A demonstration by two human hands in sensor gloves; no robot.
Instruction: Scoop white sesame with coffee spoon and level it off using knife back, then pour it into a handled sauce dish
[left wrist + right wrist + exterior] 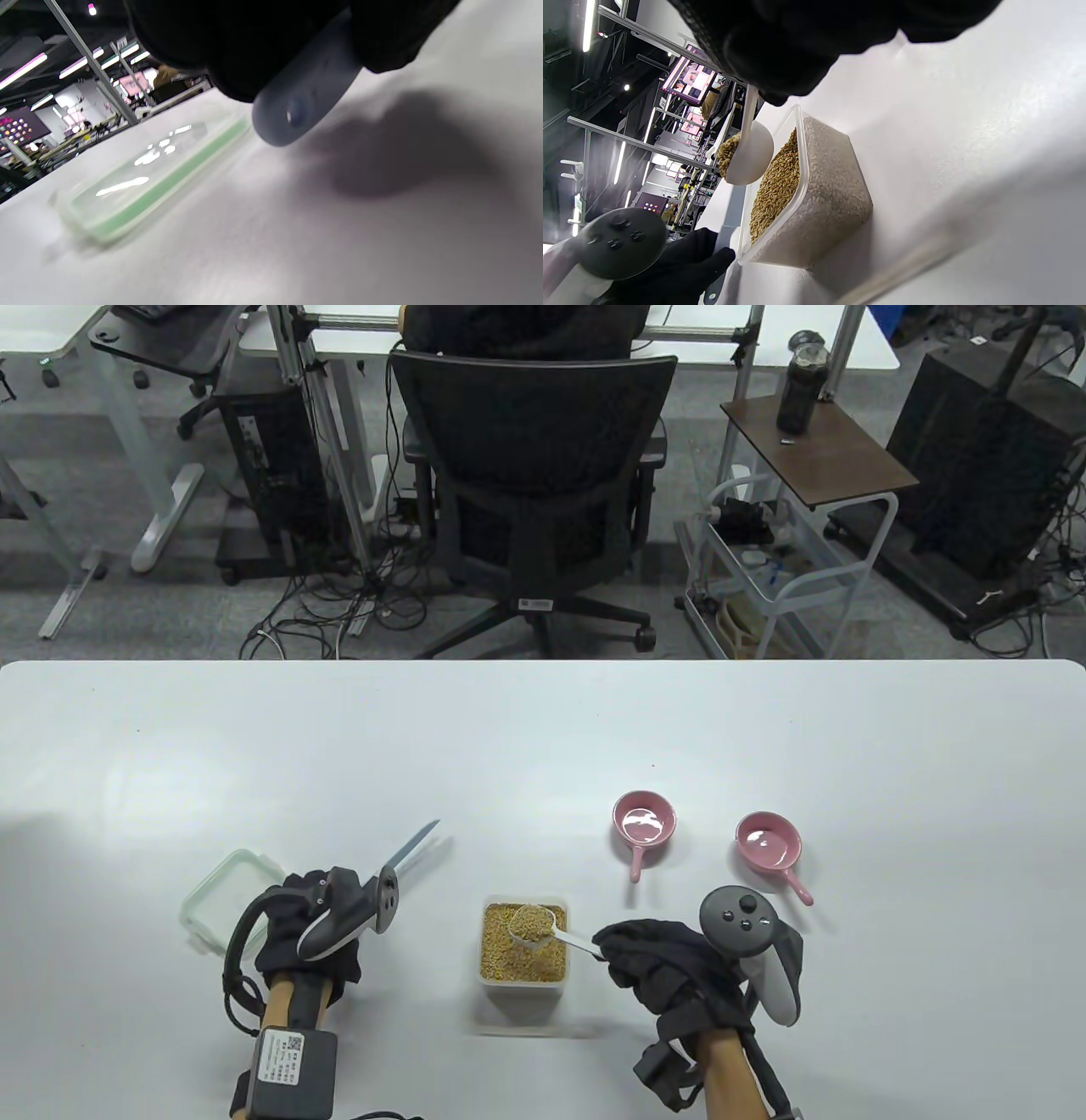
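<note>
Presently my right hand (670, 976) pinches the slim handle of the small white plastic coffee spoon (543, 927), whose bowl carries a heaped mound of white sesame and hangs just above the clear rectangular plastic container of sesame (524, 955). My left hand (310, 929) is curled round the handle of the grey-handled kitchen knife (399, 861), blade pointing up and away over the table, well apart from the spoon.

Handling, as I judge it: the seed is dry, light and free-running, so any tilt of the spoon will shed grains; the spoon is stiff and very light, best held far back on its handle and kept level. The knife is rigid; only its blunt back should meet the spoon's rim. The two pink glazed ceramic handled sauce dishes (645, 819) (768, 841) look smooth and breakable; the nearer one is the easier target.

Hidden or unclear: gloves cover my fingertips on both handles, so the exact grip cannot be read. The left wrist view shows only the knife's butt and a blurred green-rimmed transparent lid (144, 178). Which blade edge faces the spoon I cannot tell.
</note>
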